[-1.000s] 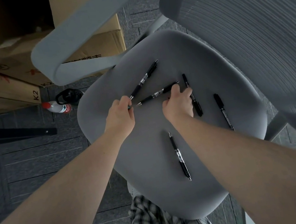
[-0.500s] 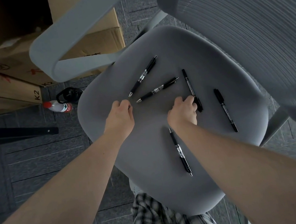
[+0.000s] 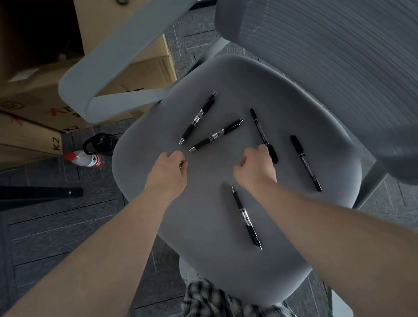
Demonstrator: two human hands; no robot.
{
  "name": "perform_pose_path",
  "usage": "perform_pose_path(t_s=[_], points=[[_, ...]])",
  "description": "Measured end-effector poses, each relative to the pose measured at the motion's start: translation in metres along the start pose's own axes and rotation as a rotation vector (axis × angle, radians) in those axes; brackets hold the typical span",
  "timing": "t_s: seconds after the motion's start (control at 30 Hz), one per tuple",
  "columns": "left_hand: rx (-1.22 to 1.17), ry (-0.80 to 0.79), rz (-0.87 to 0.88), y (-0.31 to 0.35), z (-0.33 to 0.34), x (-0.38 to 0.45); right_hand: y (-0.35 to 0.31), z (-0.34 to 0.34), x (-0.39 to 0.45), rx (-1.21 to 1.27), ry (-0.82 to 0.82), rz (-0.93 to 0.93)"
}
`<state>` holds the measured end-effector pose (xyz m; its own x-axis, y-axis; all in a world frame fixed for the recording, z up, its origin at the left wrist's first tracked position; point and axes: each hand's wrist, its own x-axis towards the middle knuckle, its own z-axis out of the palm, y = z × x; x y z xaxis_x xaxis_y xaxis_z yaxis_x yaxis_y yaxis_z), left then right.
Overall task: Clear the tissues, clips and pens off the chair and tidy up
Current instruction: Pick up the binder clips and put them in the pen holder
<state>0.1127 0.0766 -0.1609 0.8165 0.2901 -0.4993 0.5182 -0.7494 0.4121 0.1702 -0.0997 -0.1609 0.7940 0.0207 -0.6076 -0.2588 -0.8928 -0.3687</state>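
**Five pens on the seat, both hands curled above them**

Five black pens lie on the grey seat (image 3: pixel 288 96). The top pen (image 3: pixel 198 118) and second pen (image 3: pixel 216 135) point their tips down-left, just beyond the left hand (image 3: pixel 169 167), not touching it. The marker (image 3: pixel 263 134) runs lengthwise with its lower end against the fingers (image 3: pixel 263 149) of the right hand (image 3: pixel 255 166). The far marker (image 3: pixel 305 162) lies apart to the right; the near pen (image 3: pixel 246 217) lies just left of the right forearm.

The left grip is curled shut; something small and dark shows at its fingertips, but I cannot tell what. The right grip is a loose fist; whether it pinches the marker cannot be told.

Since a second ago, the left hand has let go of the top pen's tip and drawn back. The right hand has moved off the second pen to the marker's lower end.

Cardboard boxes (image 3: pixel 32 123) and a bottle (image 3: pixel 84 158) sit left of the chair.
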Motion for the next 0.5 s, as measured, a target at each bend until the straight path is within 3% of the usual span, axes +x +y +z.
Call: perform_pose_path(t_s=[0.23,0.5], points=[[-0.012,0.022,-0.044,0.000,-0.041,-0.024,-0.026,-0.033,-0.017,-0.014,-0.046,-0.149],[-0.069,0.136,-0.136,-0.023,-0.106,-0.092,-0.100,-0.043,-0.073,-0.141,-0.164,-0.471]])
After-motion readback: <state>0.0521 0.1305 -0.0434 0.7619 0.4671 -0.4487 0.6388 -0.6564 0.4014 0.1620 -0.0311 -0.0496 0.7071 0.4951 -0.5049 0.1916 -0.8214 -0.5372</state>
